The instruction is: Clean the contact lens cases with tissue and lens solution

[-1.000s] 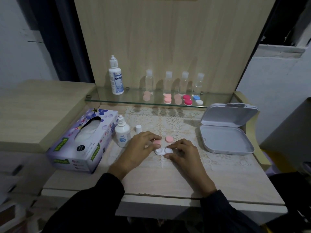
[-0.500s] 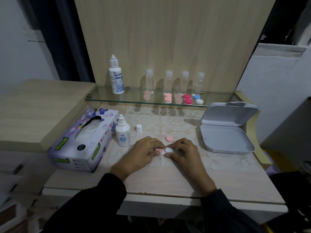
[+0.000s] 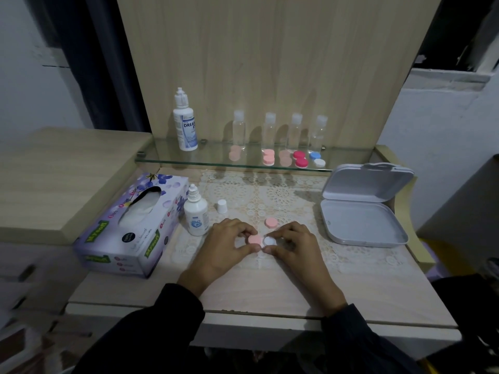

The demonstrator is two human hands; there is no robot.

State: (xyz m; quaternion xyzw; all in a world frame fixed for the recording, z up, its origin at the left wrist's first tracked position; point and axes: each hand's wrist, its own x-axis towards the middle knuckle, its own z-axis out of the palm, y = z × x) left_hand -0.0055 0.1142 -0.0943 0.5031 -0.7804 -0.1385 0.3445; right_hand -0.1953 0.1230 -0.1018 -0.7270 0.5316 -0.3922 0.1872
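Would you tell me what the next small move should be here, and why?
Probably the right hand should lift the loose pink cap onto the white well it pinches, which shows bare. The left hand pinches a second pink cap over the neighbouring well, so that side looks covered, though I cannot tell whether it is tight.

**Wood grain, glass and plastic**

The table (image 3: pixel 270 292) and panel (image 3: pixel 270 63) show pale wood grain with a matt finish. The shelf (image 3: pixel 216 161) is clear, glossy glass. The mat (image 3: pixel 280 195) is openwork lace, rough-textured. The tissue box (image 3: pixel 129 238) is printed card with a slight sheen, and the tissue (image 3: pixel 140 209) in its slot looks soft and matt. The bottle (image 3: pixel 196 214) is smooth white plastic. The case (image 3: pixel 255 239) looks like matt plastic. The grey box (image 3: pixel 361 222) is smooth and matt, but its material is unclear.
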